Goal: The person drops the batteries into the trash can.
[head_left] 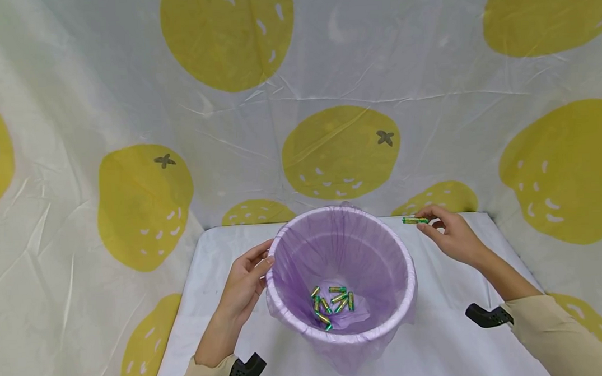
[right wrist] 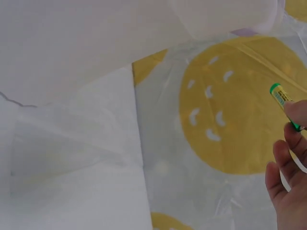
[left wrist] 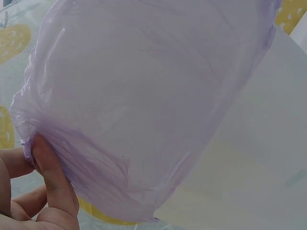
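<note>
A round white bin [head_left: 344,338] lined with a thin purple plastic bag [head_left: 329,248] stands in front of me. Several green and yellow batteries [head_left: 339,298] lie scattered on the bag at its bottom. My left hand [head_left: 244,283] pinches the bin's left rim, thumb at the inside edge; in the left wrist view the fingers hold the purple bag's gathered edge [left wrist: 29,143]. To the right of the bin and level with its far rim, my right hand [head_left: 449,235] pinches one more battery [head_left: 414,220] between thumb and fingers, its end sticking out to the left.
The bin stands on a table with a white cover [head_left: 454,338]. Behind and at both sides hangs a pale curtain [head_left: 238,134] printed with large yellow fruit. Black wrist mounts [head_left: 247,368] sit at both sleeve cuffs.
</note>
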A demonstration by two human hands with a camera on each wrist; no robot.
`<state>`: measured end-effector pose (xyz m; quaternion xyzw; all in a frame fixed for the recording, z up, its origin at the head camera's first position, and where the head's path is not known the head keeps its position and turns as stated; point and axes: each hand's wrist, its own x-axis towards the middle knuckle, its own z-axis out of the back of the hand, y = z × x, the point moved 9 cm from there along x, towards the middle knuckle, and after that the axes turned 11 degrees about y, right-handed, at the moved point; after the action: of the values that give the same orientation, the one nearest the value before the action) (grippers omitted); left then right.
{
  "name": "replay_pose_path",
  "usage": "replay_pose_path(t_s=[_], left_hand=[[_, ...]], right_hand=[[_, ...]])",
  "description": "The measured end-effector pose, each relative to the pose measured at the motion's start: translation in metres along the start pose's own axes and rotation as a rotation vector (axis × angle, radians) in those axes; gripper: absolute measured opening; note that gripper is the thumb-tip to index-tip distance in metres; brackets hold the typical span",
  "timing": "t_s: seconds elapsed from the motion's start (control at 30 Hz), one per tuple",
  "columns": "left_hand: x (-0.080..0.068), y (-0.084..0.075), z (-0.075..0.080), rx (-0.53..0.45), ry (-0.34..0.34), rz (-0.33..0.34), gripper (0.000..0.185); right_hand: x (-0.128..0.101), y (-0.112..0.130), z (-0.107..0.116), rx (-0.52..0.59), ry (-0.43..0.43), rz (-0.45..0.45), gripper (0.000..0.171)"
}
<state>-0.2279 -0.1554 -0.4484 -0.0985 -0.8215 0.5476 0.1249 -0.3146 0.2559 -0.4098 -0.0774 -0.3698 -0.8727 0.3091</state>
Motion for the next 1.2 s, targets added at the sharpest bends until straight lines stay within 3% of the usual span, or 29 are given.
replay_pose_path(t_s=[0.47, 0.93, 1.2], left_hand=[[-0.001, -0.001, 0.000, 0.001, -0.003, 0.005, 0.050], [0.000, -0.001, 0.000, 0.003, 0.004, 0.004, 0.050], [0.001, 0.000, 0.000, 0.011, 0.002, 0.001, 0.048]], right_hand=[[0.016, 0.028, 0.001, 0.031, 0.031, 0.088, 0.030], [0.029, 0.056, -0.004, 0.048, 0.099, 0.118, 0.023], [0.038, 0.073, -0.011, 0.054, 0.137, 0.181, 0.027]])
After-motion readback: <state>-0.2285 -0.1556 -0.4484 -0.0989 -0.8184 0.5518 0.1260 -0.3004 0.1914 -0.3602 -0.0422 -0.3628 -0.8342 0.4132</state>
